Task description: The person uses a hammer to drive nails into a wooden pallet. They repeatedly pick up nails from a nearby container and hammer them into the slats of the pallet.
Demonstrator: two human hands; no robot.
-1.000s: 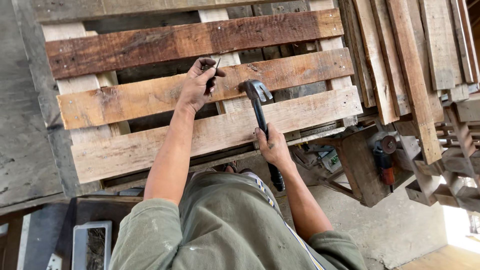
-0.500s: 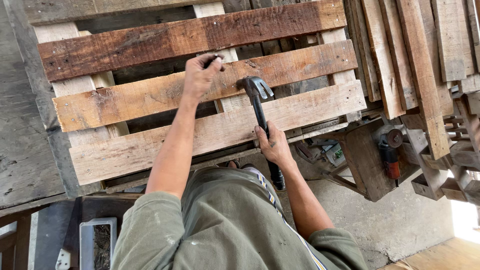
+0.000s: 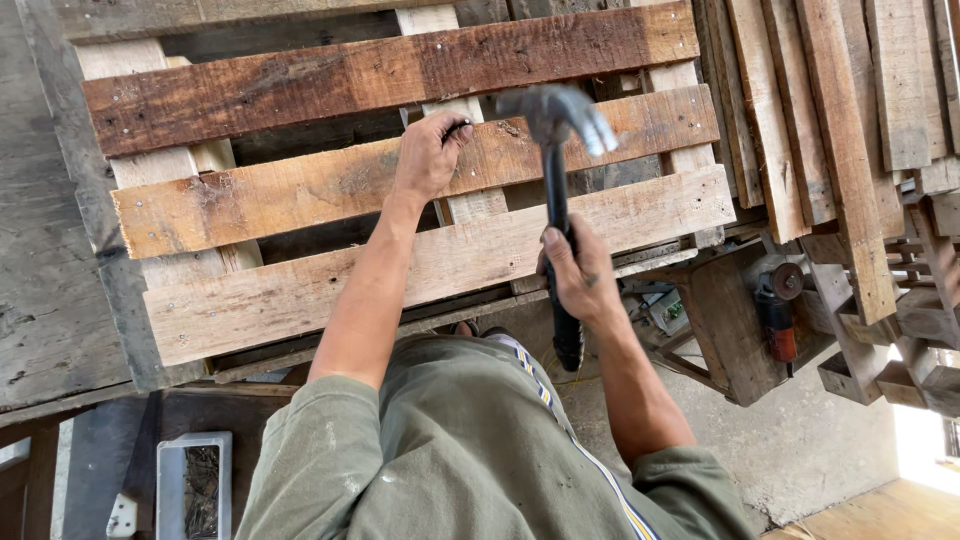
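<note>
My right hand (image 3: 575, 275) grips the black handle of a claw hammer (image 3: 556, 150), whose steel head is raised and blurred above the middle slat of a wooden pallet (image 3: 300, 290). My left hand (image 3: 428, 155) rests on that middle slat (image 3: 300, 195), fingers pinched on a small dark thing, probably a nail, right where the pale centre stringer (image 3: 470, 205) crosses beneath. The hammer head hangs just right of the left hand's fingertips.
Loose planks (image 3: 840, 130) lean in a stack at the right. An orange angle grinder (image 3: 778, 315) lies on a dark wooden stand (image 3: 725, 330) below them. A metal tray of nails (image 3: 195, 485) sits at the lower left. Bare concrete floor (image 3: 800, 450) shows at lower right.
The hammer head has lifted up and away from the slat, toward the camera. My left hand stays pinched at the same spot on the middle slat.
</note>
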